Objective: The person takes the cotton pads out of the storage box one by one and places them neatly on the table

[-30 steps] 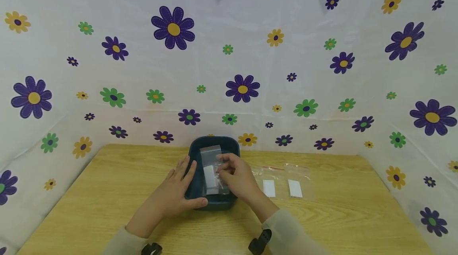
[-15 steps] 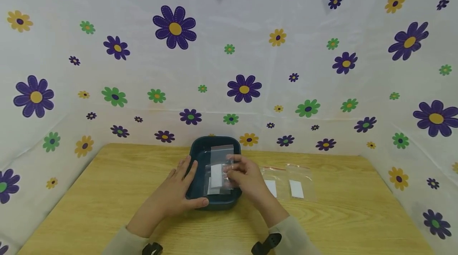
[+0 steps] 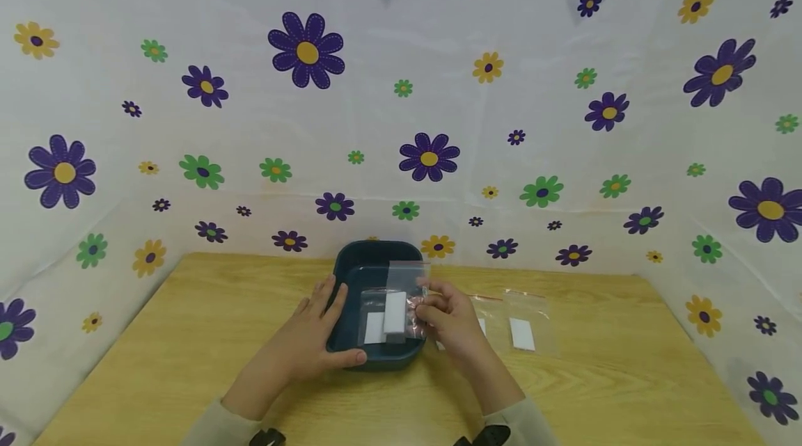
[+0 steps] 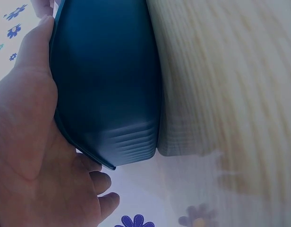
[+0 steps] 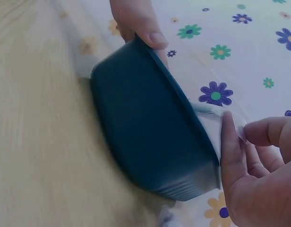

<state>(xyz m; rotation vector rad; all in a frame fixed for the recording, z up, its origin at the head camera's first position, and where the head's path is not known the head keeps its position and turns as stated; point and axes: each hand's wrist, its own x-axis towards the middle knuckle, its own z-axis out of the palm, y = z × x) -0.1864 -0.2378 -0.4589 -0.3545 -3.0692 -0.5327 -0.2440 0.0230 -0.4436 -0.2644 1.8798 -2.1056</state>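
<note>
A dark blue plastic bin stands on the wooden table. My left hand rests along the bin's left rim with fingers extended, its thumb over the front corner. Over the bin's right side, my right hand pinches a clear zip bag by its right edge, between thumb and fingers. Inside this bag is a white rectangular piece. Another clear bag with a white piece lies in the bin, partly covered by the held one. In the right wrist view, the held bag shows just beyond the bin's rim.
To the right of the bin, a clear bag with a white rectangle lies flat on the table. Beside it, another bag is partly hidden behind my right hand. A white flower-printed sheet hangs around the table's back and sides.
My right hand has drawn the pinched bag rightward across the bin, uncovering more of the bag lying below. My left hand stays on the left rim.
</note>
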